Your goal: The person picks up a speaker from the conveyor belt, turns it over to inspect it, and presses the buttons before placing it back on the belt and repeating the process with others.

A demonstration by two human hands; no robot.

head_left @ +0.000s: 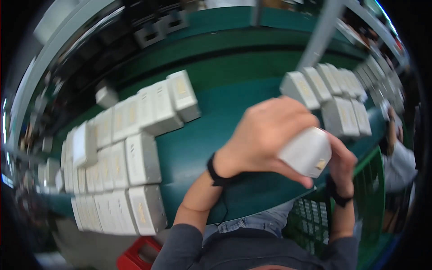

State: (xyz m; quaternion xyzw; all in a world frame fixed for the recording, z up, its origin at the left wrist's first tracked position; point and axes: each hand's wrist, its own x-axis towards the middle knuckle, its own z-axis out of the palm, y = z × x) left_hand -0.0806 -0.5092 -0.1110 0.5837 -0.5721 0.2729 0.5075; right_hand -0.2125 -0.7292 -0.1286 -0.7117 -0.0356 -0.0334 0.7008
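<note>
A white box-shaped unit (307,153) with a small yellowish mark is held above the front right part of the green table. My left hand (270,130) wraps over its far left side, thumb along the near edge. On its right side my right hand (342,159) is closed around it, partly hidden behind the unit. Dark bands circle both wrists. Just beyond the hands stands a group of similar white units (302,90), several of them with yellowish marks. Some blur softens the details.
Rows of white units (146,157) fill the left of the green table (180,157); one lies on top (84,144). A grey post (319,33) rises at the back right. Green crates (369,180) stand right, a red stool (137,254) below left. Another person (398,162) is at far right.
</note>
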